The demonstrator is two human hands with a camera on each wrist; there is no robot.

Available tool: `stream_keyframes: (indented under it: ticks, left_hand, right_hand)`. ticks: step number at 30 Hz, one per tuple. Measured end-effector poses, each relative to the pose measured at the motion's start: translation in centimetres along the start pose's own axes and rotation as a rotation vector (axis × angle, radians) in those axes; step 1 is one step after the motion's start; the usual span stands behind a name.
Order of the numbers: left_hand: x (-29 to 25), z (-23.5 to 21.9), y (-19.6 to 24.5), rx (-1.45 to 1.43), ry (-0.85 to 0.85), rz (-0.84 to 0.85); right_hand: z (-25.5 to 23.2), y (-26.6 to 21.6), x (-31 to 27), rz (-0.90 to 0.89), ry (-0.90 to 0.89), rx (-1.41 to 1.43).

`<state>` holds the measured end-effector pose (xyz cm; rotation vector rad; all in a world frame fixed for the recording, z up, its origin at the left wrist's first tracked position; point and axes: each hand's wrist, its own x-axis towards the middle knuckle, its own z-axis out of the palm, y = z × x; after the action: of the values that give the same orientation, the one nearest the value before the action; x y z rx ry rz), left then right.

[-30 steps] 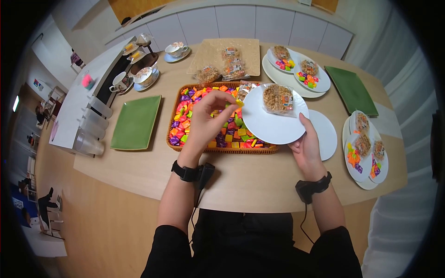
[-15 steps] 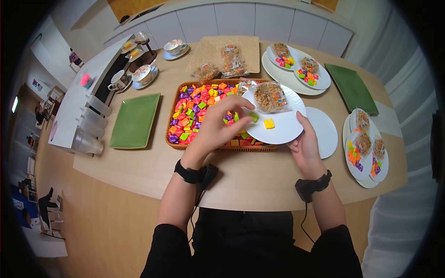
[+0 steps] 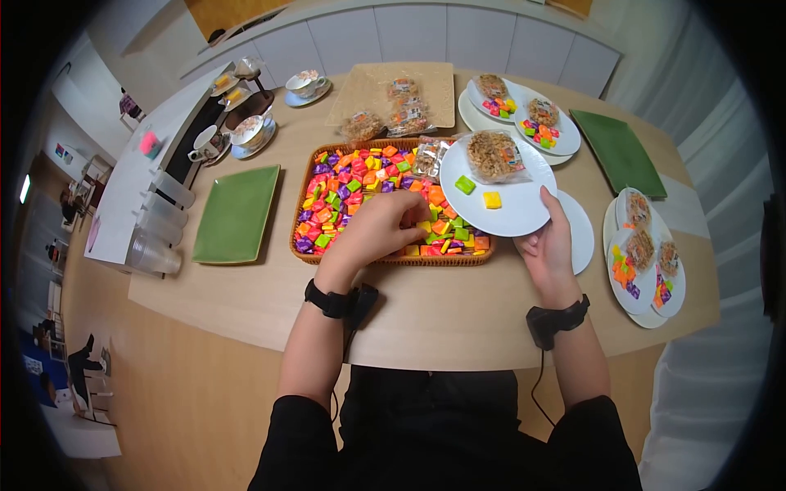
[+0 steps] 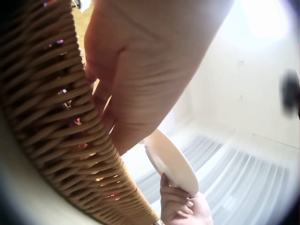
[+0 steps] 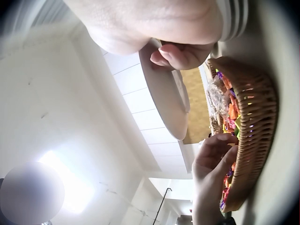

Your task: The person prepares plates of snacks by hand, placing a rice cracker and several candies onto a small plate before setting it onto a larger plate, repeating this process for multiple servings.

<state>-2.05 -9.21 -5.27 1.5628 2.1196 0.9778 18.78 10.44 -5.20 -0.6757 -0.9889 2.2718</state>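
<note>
My right hand (image 3: 544, 250) grips the edge of a white plate (image 3: 512, 217), thumb on top and fingers underneath. On that plate lie a wrapped round snack (image 3: 494, 155), a green candy (image 3: 465, 185) and a yellow candy (image 3: 492, 200). To the left, my left hand (image 3: 377, 229) reaches into a wicker basket (image 3: 385, 259) full of colourful wrapped candies (image 3: 344, 176), its fingers bent down among them; whether they pinch one is hidden. The left wrist view shows this hand (image 4: 140, 70) just over the basket's woven wall (image 4: 56, 103).
A white plate (image 3: 580, 237) lies under the held one. Plates with snacks and candies stand right (image 3: 647, 317) and back right (image 3: 557, 155). Green plates (image 3: 237, 214) (image 3: 620, 153) flank the basket. Behind it is a beige tray (image 3: 348, 98); cups (image 3: 248, 131) and plastic cups (image 3: 155, 250) stand left.
The green candy from my left hand now lies on the held plate near the yellow one. My left hand has moved back down into the basket; the plate has shifted slightly right and up.
</note>
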Motion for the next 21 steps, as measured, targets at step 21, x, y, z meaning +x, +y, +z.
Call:
stream_keyframes:
  ticks: [21]
  left_hand:
    - [0.5,2.1,0.7,-0.023,0.17,0.078]
  right_hand:
    - [-0.1,0.0,-0.1,0.001,-0.043,-0.002]
